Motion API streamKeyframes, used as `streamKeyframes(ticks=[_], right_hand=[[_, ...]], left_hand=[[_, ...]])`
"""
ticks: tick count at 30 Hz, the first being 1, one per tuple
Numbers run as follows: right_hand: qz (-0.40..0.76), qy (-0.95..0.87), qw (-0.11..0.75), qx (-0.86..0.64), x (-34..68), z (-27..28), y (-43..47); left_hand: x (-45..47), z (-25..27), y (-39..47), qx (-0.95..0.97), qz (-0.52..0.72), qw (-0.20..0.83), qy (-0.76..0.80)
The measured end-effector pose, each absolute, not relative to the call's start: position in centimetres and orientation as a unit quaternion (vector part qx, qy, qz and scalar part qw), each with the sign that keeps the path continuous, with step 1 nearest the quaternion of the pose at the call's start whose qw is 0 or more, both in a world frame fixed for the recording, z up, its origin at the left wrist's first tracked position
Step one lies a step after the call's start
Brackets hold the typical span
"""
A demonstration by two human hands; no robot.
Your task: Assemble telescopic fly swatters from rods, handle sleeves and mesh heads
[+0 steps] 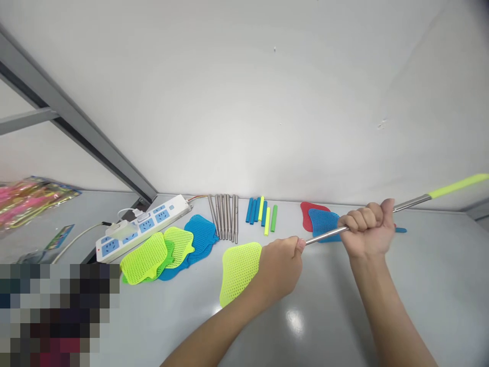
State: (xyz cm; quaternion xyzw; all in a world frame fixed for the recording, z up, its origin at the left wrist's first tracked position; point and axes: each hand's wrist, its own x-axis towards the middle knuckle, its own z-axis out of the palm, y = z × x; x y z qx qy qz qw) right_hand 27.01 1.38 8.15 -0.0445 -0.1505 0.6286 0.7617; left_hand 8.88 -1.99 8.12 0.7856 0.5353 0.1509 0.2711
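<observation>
A yellow-green fly swatter (240, 270) with a metal rod and a yellow-green grip is held out across the view. My left hand (281, 266) is closed around it just beside the mesh head, hiding the neck. Further along, my right hand (365, 227) wraps round the metal rod (326, 235), with the yellow-green grip (458, 186) sticking out to its right. Behind the rod lie a blue swatter head (323, 221) and a red one (306, 216), partly covered.
Loose metal rods (227, 219) and several coloured grip tubes (263, 211) lie along the wall. At left, green, yellow and blue mesh heads (143, 257) overlap beside a white power strip (173, 209) with cables. Bagged items (34, 201) lie beyond the grey frame post (95, 132).
</observation>
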Motion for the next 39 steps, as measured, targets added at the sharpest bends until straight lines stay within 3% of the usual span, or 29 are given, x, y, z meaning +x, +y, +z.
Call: streamKeyframes(ticks=[18,29,39], right_hand=[[0.647,-0.148,0.745,-0.064,23.3,6.8,1.5],[0.635,-0.153,0.738,-0.167,23.6,7.9,1.4],[0.55,-0.096,0.814,-0.157,27.6,7.3,2.5]], left_hand=[[8.6,7.7,-1.3,0.74,0.154,0.329,0.566],[8.7,7.5,-1.3,0.739,0.171,0.384,0.527],[7.9,8.5,-1.6,0.786,0.154,0.399,0.447]])
